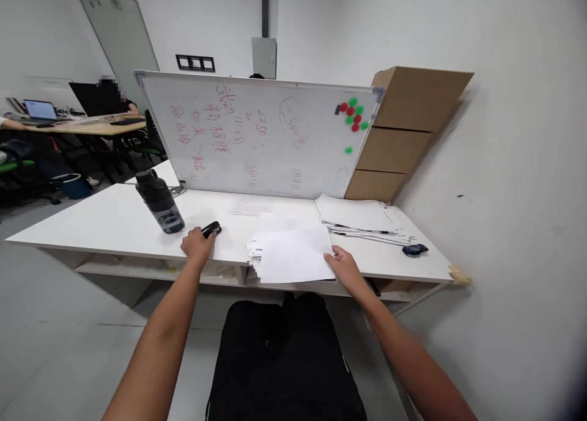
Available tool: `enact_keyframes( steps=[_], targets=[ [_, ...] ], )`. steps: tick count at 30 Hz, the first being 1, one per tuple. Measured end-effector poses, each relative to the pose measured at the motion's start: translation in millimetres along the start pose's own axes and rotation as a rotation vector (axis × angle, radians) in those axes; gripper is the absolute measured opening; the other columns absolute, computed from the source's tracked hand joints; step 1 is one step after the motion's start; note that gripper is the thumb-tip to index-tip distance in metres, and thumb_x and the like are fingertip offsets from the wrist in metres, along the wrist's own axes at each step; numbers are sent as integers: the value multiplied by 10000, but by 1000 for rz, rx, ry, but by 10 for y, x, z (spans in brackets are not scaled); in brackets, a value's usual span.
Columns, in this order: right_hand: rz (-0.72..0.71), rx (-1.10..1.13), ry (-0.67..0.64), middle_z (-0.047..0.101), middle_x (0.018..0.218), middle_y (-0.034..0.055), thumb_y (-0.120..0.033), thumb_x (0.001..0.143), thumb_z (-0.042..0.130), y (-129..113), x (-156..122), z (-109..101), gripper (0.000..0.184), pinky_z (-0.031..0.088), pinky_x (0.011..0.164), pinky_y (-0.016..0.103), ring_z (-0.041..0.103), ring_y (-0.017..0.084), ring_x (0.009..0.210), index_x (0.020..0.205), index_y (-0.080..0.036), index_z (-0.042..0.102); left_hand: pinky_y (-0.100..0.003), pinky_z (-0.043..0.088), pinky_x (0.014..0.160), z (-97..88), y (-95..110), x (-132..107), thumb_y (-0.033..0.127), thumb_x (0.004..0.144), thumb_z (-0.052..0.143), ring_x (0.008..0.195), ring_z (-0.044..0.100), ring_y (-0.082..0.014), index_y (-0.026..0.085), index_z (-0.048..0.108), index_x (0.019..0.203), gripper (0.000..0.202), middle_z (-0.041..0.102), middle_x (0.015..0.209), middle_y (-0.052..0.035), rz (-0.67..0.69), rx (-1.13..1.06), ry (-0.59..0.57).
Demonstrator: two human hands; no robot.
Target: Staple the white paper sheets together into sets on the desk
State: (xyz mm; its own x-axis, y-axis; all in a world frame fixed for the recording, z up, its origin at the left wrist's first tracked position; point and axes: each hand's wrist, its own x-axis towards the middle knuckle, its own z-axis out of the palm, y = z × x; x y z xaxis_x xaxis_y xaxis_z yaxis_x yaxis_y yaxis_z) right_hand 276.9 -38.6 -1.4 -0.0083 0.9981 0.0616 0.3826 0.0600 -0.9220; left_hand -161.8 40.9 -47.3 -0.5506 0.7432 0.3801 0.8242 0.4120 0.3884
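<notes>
Sheets of plain white paper (296, 253), loosely piled with a ragged left side, lie at the near edge of a white rectangular tabletop (105, 219), right of its middle. The person's right hand (345, 268) pinches the upper paper at its right edge, thumb on top; the left hand (198, 245) is closed on a small black stapler (211, 229) close to the same tabletop edge. Light, thin and limp, the sheets probably slip over one another and crease easily, making a flat edge pinch the likeliest sound hold. The upper face looks blank and smooth.
</notes>
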Motion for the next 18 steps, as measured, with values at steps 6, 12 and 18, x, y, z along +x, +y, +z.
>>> enact_keyframes(
  steps=[6, 12, 18],
  targets=[
    [4, 192, -77, 688, 802, 39, -408, 789, 579, -322, 532, 314, 270, 491, 589, 270, 626, 185, 676, 941, -191, 627, -407, 443, 877, 208, -222, 28, 526, 874, 555, 1049, 578, -329, 153, 663, 1128, 464, 658, 1074, -159, 91, -89, 46],
    [140, 168, -319, 594, 660, 0, -184, 762, 570, -747, 1323, 1087, 44, 451, 486, 223, 563, 127, 539, 806, -185, 564, -387, 450, 891, 228, -265, 36, 537, 873, 574, 1021, 598, -294, 151, 665, 1118, 466, 670, 1061, -138, 143, -177, 100],
    [207, 140, -377, 520, 588, -23, -108, 703, 591, -763, 1596, 1340, 115, 465, 492, 241, 546, 123, 493, 687, -183, 505, -385, 465, 874, 265, -314, 48, 553, 859, 596, 991, 607, -276, 175, 667, 1060, 434, 667, 1019, -113, 210, -236, 93]
  ],
)
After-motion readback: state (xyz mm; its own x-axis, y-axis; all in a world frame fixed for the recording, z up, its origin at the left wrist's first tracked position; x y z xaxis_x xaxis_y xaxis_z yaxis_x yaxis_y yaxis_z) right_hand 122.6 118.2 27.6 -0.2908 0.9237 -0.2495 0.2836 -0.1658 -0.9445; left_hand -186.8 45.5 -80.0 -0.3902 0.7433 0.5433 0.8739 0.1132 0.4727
